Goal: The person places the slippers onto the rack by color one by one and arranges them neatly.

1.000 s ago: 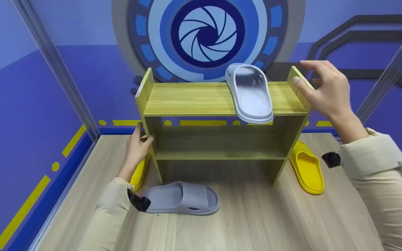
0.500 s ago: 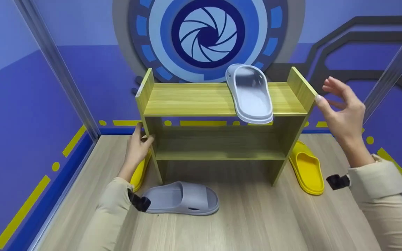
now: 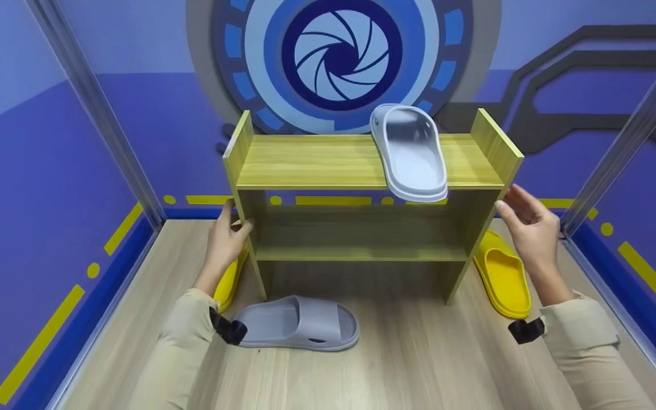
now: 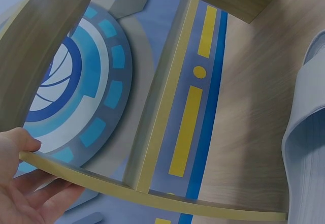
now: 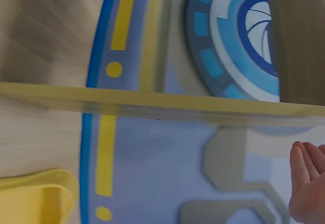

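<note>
A small wooden shelf (image 3: 356,253) with two boards stands upright in the head view. My left hand (image 3: 224,245) grips its left side panel, thumb at the front edge and fingers on the outer side; the left wrist view shows this hand (image 4: 38,183) too. Beside the right side panel is my right hand (image 3: 536,242), fingers loosely bent. In the right wrist view a gap separates that hand (image 5: 309,183) from the panel (image 5: 203,107). A pale grey-blue slipper (image 3: 413,154) lies on the top board, its heel overhanging the front edge.
On the tabletop (image 3: 408,364), a grey slipper (image 3: 299,324) lies sideways before the shelf's left leg. One yellow slipper (image 3: 504,279) is right of the shelf; another yellow slipper (image 3: 228,285) is partly hidden by my left arm. Patterned walls (image 3: 134,125) enclose the back and sides.
My right hand has moved from beside the shelf's top right corner, first out to the right, then down and inward along the right panel. The left hand keeps its hold.
</note>
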{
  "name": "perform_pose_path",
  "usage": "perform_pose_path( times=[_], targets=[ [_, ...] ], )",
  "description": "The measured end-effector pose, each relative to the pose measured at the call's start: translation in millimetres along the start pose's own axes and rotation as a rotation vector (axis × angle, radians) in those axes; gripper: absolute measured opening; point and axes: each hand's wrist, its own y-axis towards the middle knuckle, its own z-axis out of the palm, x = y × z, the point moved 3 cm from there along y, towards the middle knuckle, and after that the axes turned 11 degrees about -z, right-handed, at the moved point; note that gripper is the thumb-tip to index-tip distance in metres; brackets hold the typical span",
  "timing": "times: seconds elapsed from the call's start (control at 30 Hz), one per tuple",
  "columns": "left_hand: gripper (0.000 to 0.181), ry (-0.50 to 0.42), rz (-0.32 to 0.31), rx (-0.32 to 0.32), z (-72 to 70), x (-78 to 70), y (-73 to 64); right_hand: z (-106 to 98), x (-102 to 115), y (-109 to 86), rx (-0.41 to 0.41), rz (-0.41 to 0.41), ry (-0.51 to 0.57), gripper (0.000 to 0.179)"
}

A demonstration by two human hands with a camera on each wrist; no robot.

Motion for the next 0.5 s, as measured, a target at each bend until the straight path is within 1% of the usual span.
perform_pose_path(
  times=[0.1, 0.23, 0.33, 0.5],
  targets=[
    [0.053, -0.009, 0.005, -0.002, -0.1, -0.4, 0.0, 4, -15, -7.3, 0.035, 0.066, -0.027, 0.043],
    [0.052, -0.001, 0.008, -0.001, -0.6, -0.7, -0.9, 10, -24, -17.7, 0.083, 0.197, -0.102, 0.052],
    [0.05, 0.011, 0.007, -0.006, -0.6, -1.4, -1.7, 13, -29, -23.9, 0.121, 0.289, -0.13, 0.059],
    [0.048, 0.027, 0.003, 0.001, -0.6, -2.2, -2.6, 18, -34, -29.3, 0.151, 0.349, -0.121, 0.06]
  ],
)
